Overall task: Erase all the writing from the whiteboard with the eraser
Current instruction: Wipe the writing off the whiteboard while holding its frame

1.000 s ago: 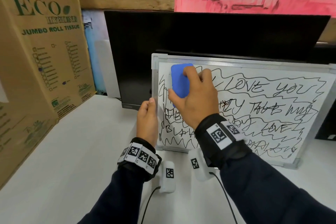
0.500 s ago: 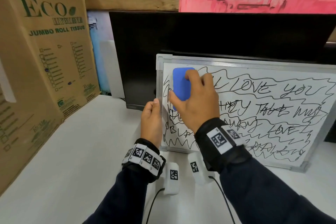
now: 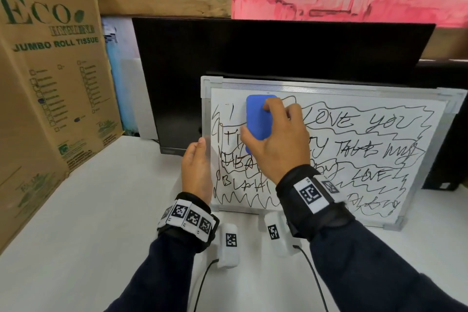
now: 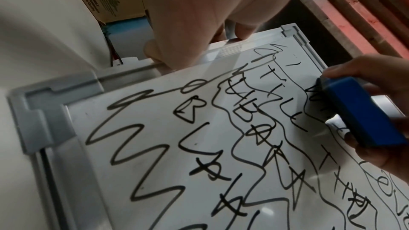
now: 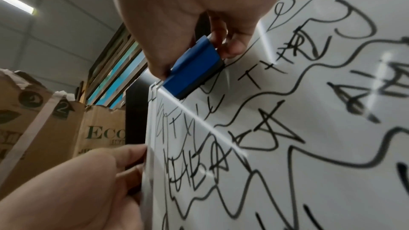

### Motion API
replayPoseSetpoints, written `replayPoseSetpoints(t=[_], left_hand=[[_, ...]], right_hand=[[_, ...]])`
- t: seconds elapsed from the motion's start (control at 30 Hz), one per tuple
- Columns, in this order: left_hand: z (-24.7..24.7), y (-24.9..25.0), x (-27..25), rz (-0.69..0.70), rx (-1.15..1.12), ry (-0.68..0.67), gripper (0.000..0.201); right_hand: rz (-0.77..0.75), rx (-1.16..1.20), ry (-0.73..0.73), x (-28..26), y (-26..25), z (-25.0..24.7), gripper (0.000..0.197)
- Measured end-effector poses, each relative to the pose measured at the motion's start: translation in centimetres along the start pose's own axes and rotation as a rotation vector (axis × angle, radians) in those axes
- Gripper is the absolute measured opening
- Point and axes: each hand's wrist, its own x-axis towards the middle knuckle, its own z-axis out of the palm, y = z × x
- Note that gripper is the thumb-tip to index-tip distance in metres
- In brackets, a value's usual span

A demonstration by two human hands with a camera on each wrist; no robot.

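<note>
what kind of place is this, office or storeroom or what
Likely an office back room or storage corner, though it's hard to be sure. A dark monitor stands on a white desk, a jumbo roll tissue carton leans beside it, and the scribbled whiteboard is propped against the monitor.

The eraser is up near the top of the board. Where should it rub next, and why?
Probably slide the eraser sideways along the top row toward "LOVE YOU". The right hand grips it flat against the whiteboard, the left hand holds the frame's edge, and black writing covers nearly all of the board.
</note>
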Motion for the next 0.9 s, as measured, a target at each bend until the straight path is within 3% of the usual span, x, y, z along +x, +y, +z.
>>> replayPoseSetpoints(t=[0.1, 0.2, 0.33, 0.4, 0.57, 0.67, 0.8, 0.9], left_hand=[[0.8, 0.3, -0.3, -0.006, -0.037, 0.066, 0.023], [1.0, 0.1, -0.2, 0.037, -0.011, 0.111, 0.024], [0.9, 0.2, 0.2, 0.119, 0.134, 0.115, 0.027], [0.9, 0.3, 0.1, 0.128, 0.145, 0.094, 0.027], [0.4, 0.8, -0.7, 0.028, 0.061, 0.047, 0.026], [-0.1, 1.0, -1.1, 0.017, 0.038, 0.049, 0.03], [0.1, 1.4, -1.4, 0.006, 0.053, 0.054, 0.031], [-0.1, 1.2, -1.3, -0.011, 0.04, 0.044, 0.041]], right_hand=[[0.022, 0.016, 0.03, 0.3, 0.2, -0.4, 0.047], [-0.009, -0.029, -0.036, 0.0, 0.5, -0.5, 0.047], [0.035, 0.016, 0.046, 0.6, 1.2, -0.8, 0.045], [0.016, -0.002, 0.009, 0.4, 1.1, -0.6, 0.045], [0.038, 0.017, 0.062, 0.4, 1.8, -1.2, 0.046], [-0.011, -0.023, 0.008, -0.2, 1.7, -1.1, 0.045], [0.046, 0.028, 0.099, 0.0, 2.5, -1.7, 0.045], [-0.027, -0.032, 0.026, -0.7, 2.9, -1.9, 0.044]])
